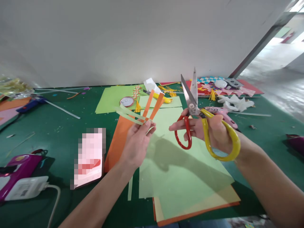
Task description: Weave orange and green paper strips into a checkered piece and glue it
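My left hand (137, 143) is raised over the table, its fingertips pinched on a fan of paper strips (142, 111): two orange ones pointing up and right, two light green ones pointing left. My right hand (209, 131) grips a pair of scissors (198, 118) with one red and one yellow handle loop. The steel blades point upward and stand slightly apart. The scissors are to the right of the strips and do not touch them. Beneath both hands lie light green paper sheets (180, 167) stacked on orange and yellow sheets.
The green table (59, 126) holds a phone (90, 158), a purple glue gun (16, 167) with a white plug, a blue glue gun (30, 104), a tape roll (127, 101), yellow tassels, a pink glue gun (222, 114) and woven paper crafts at the back right. A white wall stands behind.
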`<state>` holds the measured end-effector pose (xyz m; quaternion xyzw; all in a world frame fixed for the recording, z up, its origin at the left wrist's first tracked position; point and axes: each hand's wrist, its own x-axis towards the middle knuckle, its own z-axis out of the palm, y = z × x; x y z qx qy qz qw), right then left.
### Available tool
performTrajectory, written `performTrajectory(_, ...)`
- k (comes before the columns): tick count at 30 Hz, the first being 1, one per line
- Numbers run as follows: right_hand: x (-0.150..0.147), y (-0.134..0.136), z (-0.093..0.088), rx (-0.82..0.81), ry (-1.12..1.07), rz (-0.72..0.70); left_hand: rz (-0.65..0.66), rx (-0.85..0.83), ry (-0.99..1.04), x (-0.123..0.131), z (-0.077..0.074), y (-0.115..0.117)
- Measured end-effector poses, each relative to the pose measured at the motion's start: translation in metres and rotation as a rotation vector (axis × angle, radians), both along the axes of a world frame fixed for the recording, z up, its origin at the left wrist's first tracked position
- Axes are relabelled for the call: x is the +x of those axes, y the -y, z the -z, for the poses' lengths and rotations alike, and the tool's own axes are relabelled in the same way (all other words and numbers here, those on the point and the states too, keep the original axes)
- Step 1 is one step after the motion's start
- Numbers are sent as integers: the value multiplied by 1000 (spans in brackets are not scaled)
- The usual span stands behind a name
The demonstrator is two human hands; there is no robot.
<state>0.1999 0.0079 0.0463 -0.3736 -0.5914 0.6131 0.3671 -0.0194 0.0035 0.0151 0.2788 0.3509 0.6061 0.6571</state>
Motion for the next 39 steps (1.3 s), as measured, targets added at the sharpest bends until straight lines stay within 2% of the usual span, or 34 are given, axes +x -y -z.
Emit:
performTrajectory(2,-6,3,1,-106,-123,-91,32,56,-77,4,0,5)
performTrajectory(5,-14,6,3,-207,-264,-151,53,93,-192,12,4,11)
performTrajectory(11,-23,7,10,-280,-386,-161,85,-28,-288,19,14,17)
performTrajectory(16,-22,12,13,-214,-336,-170,101,-101,-427,18,18,15)
performTrajectory(21,-8,9,16,-136,-256,-126,51,-91,-465,14,13,10)
performTrajectory(23,-2,6,15,-100,-159,-73,6,-74,-447,11,9,6)
performTrajectory(25,3,4,10,-32,-35,43,-59,-28,-404,7,5,1)
performTrajectory(28,8,0,2,117,176,319,-154,4,-347,0,2,-5)
performTrajectory(30,12,-2,-1,210,345,505,-176,-6,-347,-3,3,-8)
performTrajectory(32,17,-4,-2,286,511,632,-176,-23,-387,-4,5,-9)
performTrajectory(35,24,-7,0,313,609,670,-97,-21,-495,-4,7,-7)
performTrajectory(39,36,-11,5,382,626,534,-6,71,-706,-2,7,-2)
